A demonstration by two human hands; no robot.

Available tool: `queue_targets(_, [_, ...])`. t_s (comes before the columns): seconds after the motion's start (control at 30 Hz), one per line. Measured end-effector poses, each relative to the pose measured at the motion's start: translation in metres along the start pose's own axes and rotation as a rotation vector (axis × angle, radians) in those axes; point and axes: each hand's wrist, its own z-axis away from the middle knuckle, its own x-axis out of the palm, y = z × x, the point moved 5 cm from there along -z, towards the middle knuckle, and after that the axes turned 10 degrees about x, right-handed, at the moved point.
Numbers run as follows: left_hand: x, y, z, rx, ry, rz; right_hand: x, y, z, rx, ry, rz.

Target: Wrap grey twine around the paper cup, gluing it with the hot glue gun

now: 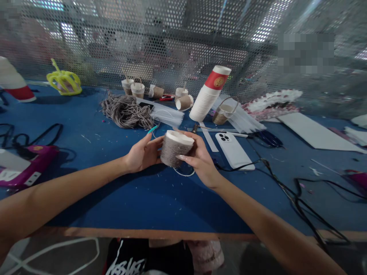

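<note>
A paper cup (175, 151) wrapped in grey-brown cord sits between my two hands above the table, its white rim bare and tilted. My right hand (202, 158) grips it, the long-nailed thumb across the front and the fingers around the far side. My left hand (142, 154) is beside it, fingers stretched out against the cup's left side and thumb raised clear. A teal tip (153, 129) shows at that thumb; I cannot tell if it is a nail. A strand runs near it from a loose heap of grey-brown cord (126, 110).
Behind stand a leaning stack of paper cups (205, 97) and small cord-wrapped baskets (223, 114). A white phone (233, 149), black cables (298, 200) and translucent sticks (169, 114) lie about. At left are a purple device (43, 162) and a yellow basket (67, 82). Perforated metal (172, 38) closes the back.
</note>
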Motion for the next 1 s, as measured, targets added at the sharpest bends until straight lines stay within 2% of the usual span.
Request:
queue_targets(0.2, [0.005, 0.002, -0.001, 0.134, 0.019, -0.106, 0.009, -0.004, 0.004, 0.0, -0.037, 0.014])
queue_targets(0.37, [0.0, -0.003, -0.004, 0.133, 0.082, -0.071, 0.013, -0.004, 0.006, -0.072, -0.069, -0.013])
queue_targets(0.57, [-0.001, -0.003, -0.003, 0.147, 0.086, -0.06, 0.015, -0.003, 0.006, -0.076, -0.09, 0.008])
queue_targets(0.83, [-0.01, -0.005, -0.002, 0.122, 0.159, -0.1, 0.016, -0.003, 0.007, -0.094, -0.093, 0.077])
queue_targets(1.0, [-0.005, -0.002, -0.002, 0.127, 0.088, -0.12, 0.016, -0.003, 0.006, -0.056, -0.078, 0.07])
